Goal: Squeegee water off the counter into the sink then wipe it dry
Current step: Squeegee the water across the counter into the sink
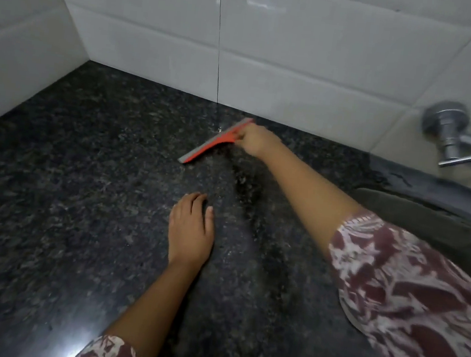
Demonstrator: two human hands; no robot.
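Observation:
An orange squeegee [214, 142] with a grey blade lies edge-down on the dark speckled granite counter [80, 190], near the back wall. My right hand [254, 141] is shut on its handle, arm stretched forward. My left hand [190, 227] rests flat on the counter nearer to me, fingers apart, holding nothing. A faint wet streak runs between the squeegee and my left hand. The sink [441, 219] shows as a dark basin at the right, partly hidden by my right sleeve.
White tiled walls [272, 50] close the counter at the back and left, meeting in a corner at the far left. A chrome tap [456, 136] juts from the wall above the sink at the right. A light glare marks the counter's near edge.

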